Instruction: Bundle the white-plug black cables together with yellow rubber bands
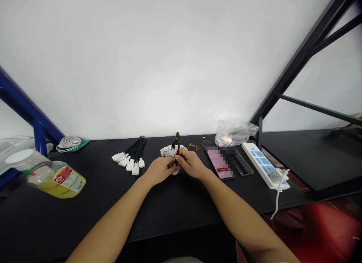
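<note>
My left hand point(161, 169) and my right hand point(191, 163) meet at the middle of the black table point(166, 210). Between them, their closed fingertips grip a short black cable with a white connector point(175, 172), partly covered by the fingers. Just behind my hands lies a bundle of similar cables point(167, 150), with white ends towards me and a yellow tie around the black ends. To the left, a loose fan of black cables with white connectors point(130, 159) rests on the table. A few yellow ties point(194, 146) lie behind my right hand.
Right of my hands are a phone point(217, 163), a dark flat object with a pale edge point(243, 163), a clear plastic bag point(236, 131) and a white power strip point(263, 165). A plastic jar point(62, 180) and coiled white cable point(69, 143) are left. Metal frames flank the table.
</note>
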Available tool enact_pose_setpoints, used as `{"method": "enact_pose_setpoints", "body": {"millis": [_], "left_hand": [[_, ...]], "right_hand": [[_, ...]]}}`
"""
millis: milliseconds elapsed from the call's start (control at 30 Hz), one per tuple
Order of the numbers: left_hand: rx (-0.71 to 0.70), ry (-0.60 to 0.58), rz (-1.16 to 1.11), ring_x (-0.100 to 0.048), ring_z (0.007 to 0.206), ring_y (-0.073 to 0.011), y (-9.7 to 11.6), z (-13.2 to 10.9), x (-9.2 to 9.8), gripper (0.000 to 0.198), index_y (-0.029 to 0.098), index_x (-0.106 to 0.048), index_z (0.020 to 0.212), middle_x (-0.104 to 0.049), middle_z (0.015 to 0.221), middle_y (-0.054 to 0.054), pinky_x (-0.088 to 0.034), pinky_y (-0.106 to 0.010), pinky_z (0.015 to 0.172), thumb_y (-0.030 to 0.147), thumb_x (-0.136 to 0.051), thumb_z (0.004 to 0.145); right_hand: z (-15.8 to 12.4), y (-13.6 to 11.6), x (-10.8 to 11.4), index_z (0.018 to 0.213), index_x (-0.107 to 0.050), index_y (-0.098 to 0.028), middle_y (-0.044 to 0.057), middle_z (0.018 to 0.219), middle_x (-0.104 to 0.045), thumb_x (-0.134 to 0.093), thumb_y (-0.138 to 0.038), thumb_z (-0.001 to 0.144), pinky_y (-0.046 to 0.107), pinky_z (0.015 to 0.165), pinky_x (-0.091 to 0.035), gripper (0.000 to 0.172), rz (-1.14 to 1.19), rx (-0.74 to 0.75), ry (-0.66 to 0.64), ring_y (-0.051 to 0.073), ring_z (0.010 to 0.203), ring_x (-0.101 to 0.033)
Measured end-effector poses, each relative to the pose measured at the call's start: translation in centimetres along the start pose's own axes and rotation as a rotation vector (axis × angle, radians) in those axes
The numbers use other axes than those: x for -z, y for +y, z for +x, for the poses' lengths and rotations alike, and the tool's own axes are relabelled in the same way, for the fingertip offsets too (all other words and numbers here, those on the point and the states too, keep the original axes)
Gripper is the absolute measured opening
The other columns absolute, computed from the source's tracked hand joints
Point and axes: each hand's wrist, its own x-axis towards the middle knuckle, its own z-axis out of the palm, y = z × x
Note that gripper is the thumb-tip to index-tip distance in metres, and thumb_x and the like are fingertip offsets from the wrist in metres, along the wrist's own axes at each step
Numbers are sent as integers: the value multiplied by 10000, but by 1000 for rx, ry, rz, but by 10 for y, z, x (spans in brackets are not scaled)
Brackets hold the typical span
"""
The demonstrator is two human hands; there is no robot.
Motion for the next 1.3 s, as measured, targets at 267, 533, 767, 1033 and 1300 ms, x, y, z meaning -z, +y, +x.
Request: {"method": "enact_pose_setpoints", "body": {"millis": [267,533,767,1033,1300], "left_hand": [[-9,-79,97,-583,659,-162,2,0,2,253,222,-624,791,-661,727,11,-300,-267,591,443,-565,900],[-19,-100,129,-585,668,-168,3,-1,1,233,218,-625,797,-658,742,6,-300,-264,584,435,-597,877],[-11,-111,159,-605,674,-179,1,-1,6,223,225,-651,839,-667,737,4,-324,-268,583,423,-573,905],[-26,-129,194,-657,759,-215,4,-4,11,279,239,-708,952,-719,824,-23,-383,-283,626,477,-572,901],[472,294,458,-630,1109,-307,-52,-13,71,532,214,-624,1301,-655,1245,-125,-491,-354,860,538,-489,902]], "right_hand": [[0,-3,-2,767,-485,-208,-28,670,-539,-486,-326,972,247,595,-355,236,52,-53,100,122,604,-471],[2,-2,-9,738,-507,-200,-38,605,-537,-504,-372,961,237,555,-382,281,266,-140,206,110,539,-483],[3,1,0,870,-605,-192,-38,669,-549,-552,-309,932,236,592,-383,142,212,-96,37,112,606,-497],[3,4,3,826,-625,-191,-20,716,-592,-601,-249,903,241,606,-365,100,-32,-69,-138,126,653,-518],[5,5,3,886,-618,-191,14,817,-621,-600,-273,924,250,655,-383,93,-166,-20,-123,146,730,-545]]}}
